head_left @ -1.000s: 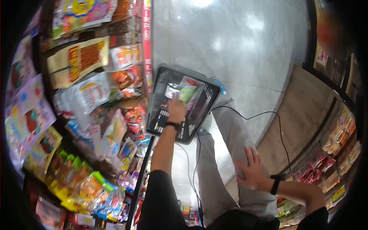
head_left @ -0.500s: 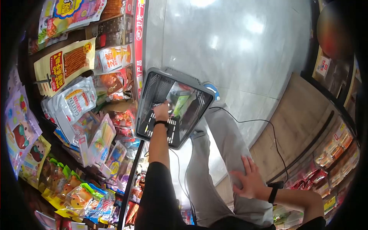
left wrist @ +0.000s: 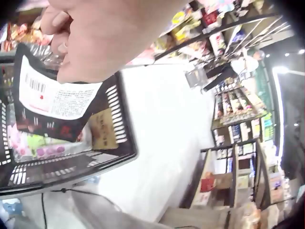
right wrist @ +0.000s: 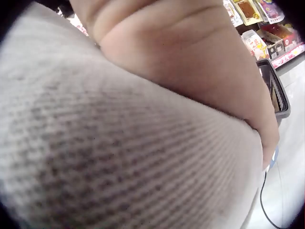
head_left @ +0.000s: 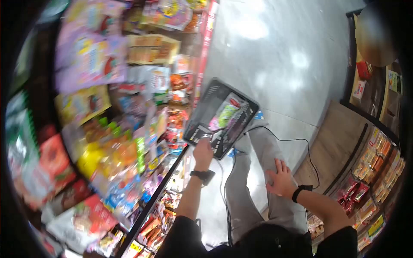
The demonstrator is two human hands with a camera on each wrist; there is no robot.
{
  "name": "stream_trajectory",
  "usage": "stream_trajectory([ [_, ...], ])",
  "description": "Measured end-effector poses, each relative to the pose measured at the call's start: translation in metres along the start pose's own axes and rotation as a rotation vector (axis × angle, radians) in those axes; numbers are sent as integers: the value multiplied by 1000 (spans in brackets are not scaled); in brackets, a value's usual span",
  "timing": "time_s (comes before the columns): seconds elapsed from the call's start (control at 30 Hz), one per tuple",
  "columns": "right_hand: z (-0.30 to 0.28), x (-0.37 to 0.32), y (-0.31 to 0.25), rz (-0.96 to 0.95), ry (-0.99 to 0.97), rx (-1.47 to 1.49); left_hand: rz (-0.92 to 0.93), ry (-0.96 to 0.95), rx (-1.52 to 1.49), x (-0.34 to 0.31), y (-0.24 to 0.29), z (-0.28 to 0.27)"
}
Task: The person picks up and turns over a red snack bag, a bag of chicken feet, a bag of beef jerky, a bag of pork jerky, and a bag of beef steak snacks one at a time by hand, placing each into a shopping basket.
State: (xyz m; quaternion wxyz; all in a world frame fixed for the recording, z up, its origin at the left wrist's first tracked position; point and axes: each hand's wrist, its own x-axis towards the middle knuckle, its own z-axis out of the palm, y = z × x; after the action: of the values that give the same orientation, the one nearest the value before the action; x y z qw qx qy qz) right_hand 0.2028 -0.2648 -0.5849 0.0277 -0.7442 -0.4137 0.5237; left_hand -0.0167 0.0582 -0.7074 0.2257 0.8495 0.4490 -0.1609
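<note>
My left hand [head_left: 203, 152] is at the near end of a dark shopping basket [head_left: 205, 105]. In the left wrist view the same hand [left wrist: 105, 38] pinches a black packet [left wrist: 59, 100] with a white barcode label, over the basket [left wrist: 135, 143]. A green and pink package [head_left: 226, 114] lies inside, beside a brown one [left wrist: 104, 130] seen in the left wrist view. My right hand [head_left: 282, 178] rests with spread fingers on the grey trouser leg [head_left: 260, 148]; up close, the right wrist view shows this hand [right wrist: 190, 62] against the knitted fabric [right wrist: 128, 157].
Shelves of packaged snacks [head_left: 150, 47] line the left side, with a red-and-white edge strip [head_left: 206, 38]. More shelves [head_left: 374, 159] stand on the right. A black cable [head_left: 292, 139] loops beside the legs. In the left wrist view, a person [left wrist: 228, 71] is farther down the aisle.
The head view has swung, so the basket and shelves appear farther right. My left hand has moved from inside the basket to its near end. The right hand stays on the leg.
</note>
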Motion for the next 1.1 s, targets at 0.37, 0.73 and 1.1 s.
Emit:
stream_trajectory([
  [0.37,7,-19,-112,66,-153,293,-324,-20,-1462,-297,71,-324],
  [0.73,-144,-205,-272,-548,-501,1316,-316,443,-2578,-528,173,-347],
  [1.1,-125,-376,-430,-874,-1100,996,-3,1452,-2226,-686,237,-345],
])
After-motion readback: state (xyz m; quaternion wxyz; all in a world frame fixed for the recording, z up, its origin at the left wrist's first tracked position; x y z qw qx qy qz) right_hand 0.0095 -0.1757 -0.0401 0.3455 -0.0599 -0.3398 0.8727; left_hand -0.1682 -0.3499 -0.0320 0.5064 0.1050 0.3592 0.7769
